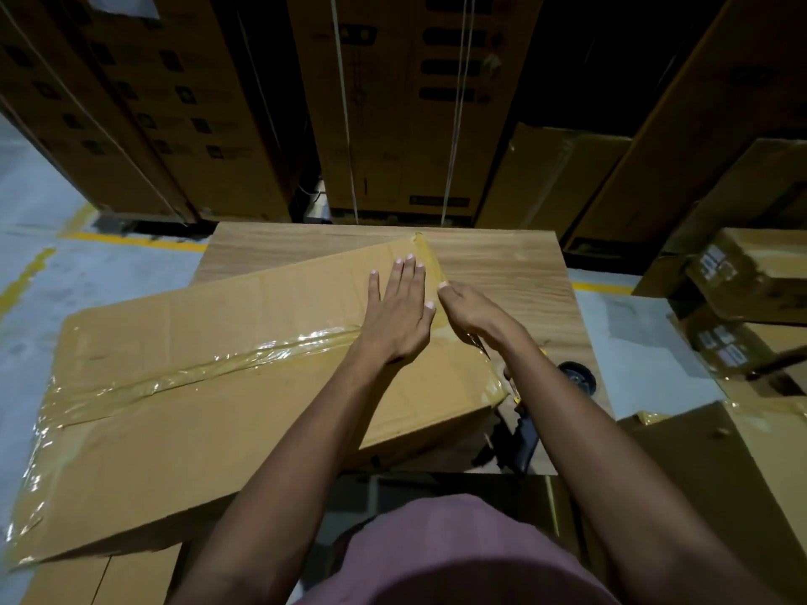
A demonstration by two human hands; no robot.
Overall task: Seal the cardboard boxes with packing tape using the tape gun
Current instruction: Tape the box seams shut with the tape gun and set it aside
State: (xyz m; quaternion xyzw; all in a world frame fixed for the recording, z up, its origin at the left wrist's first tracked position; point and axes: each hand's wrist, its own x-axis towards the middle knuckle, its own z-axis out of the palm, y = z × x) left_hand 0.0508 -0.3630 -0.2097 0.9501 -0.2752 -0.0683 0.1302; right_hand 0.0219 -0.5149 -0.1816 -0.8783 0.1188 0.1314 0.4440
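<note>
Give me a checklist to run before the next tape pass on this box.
1. Centre seam taped: ok, a tape strip runs along the box top.
2. Right edge tape pressed down: cannot tell; the left hand lies flat beside it, the right hand runs along it.
3. Tape gun within reach: ok, the tape gun lies on the table by the box.
4. Hands free to take the gun: ok, neither hand grips anything.
5. Box fully on the table: not ok, its left end overhangs.

Tan box (pixel 174 386), wood-grain table (pixel 502 264)
</note>
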